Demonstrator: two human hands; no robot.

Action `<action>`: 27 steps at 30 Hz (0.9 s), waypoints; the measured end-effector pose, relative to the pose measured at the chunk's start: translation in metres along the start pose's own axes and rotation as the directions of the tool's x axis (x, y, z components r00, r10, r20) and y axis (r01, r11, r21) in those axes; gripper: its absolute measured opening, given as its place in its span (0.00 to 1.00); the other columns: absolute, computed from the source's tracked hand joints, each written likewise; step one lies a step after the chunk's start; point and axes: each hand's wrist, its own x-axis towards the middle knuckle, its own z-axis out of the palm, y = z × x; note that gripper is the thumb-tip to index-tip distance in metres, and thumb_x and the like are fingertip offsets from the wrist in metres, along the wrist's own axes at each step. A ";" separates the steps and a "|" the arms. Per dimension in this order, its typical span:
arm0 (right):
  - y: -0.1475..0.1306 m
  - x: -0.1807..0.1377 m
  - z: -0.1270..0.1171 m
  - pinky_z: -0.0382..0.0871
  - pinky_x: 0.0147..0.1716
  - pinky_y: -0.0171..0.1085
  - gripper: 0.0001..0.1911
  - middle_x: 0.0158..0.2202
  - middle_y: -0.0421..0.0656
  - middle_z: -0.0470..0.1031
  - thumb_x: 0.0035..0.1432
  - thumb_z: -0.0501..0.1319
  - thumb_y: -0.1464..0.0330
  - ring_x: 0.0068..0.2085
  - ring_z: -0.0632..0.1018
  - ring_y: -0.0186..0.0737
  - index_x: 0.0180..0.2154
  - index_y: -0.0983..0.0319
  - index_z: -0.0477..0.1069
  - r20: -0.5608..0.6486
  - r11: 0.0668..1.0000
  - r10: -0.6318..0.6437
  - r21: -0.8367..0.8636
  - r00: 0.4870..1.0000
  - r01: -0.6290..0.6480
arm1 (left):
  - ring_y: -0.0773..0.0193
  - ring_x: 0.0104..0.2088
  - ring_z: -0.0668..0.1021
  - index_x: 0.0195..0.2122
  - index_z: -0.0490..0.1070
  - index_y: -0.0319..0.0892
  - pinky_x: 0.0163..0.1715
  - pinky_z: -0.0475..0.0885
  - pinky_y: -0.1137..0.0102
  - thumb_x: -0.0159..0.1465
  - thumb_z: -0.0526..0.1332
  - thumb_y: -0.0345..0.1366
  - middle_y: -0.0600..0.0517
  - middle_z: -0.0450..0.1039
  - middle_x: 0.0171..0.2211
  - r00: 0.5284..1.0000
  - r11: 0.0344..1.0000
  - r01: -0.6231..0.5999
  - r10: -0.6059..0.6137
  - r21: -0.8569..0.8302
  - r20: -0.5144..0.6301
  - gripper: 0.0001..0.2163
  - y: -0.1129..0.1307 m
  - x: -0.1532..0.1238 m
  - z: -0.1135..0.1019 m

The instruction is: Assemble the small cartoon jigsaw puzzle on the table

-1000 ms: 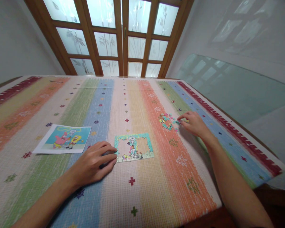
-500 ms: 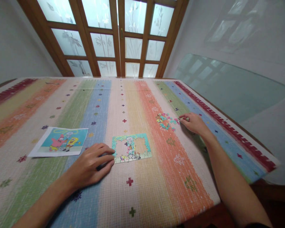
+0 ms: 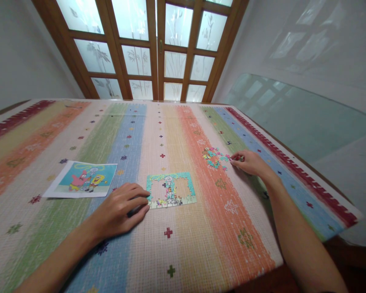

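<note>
A partly assembled jigsaw puzzle (image 3: 189,199) lies flat on the table, its border joined and a column of pieces running down the middle. Tablecloth shows through gaps on both sides of that column. My left hand (image 3: 125,207) rests on the cloth, fingers loosely spread, fingertips touching the puzzle's left edge. Farther off to the right is a loose heap of jigsaw pieces (image 3: 213,158), turquoise, pink and yellow. At the heap's right edge my right hand (image 3: 246,161) has thumb and fingers pinched together on what looks like a small jigsaw piece, mostly hidden by the fingertips.
A printed cartoon picture (image 3: 87,179) on white paper lies left of the puzzle, its corner slightly raised. Beneath everything spreads a striped tablecloth (image 3: 149,252). Beyond the table stand wooden doors (image 3: 157,61) with frosted panes, and a pale wall (image 3: 338,49) is at the right.
The whole view has shifted slightly. My right hand stays by the heap, with its fingers moved a little at the edge pieces. My left hand remains at the puzzle's edge.
</note>
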 end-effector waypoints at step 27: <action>-0.007 0.010 0.022 0.68 0.47 0.46 0.18 0.41 0.54 0.77 0.62 0.54 0.70 0.42 0.76 0.52 0.42 0.64 0.81 -0.154 0.993 -0.107 -0.068 0.982 0.097 | 0.54 0.47 0.80 0.47 0.77 0.43 0.48 0.76 0.57 0.69 0.60 0.32 0.47 0.81 0.47 0.998 0.989 0.045 -0.040 0.139 -0.039 0.08 -0.010 -0.007 0.005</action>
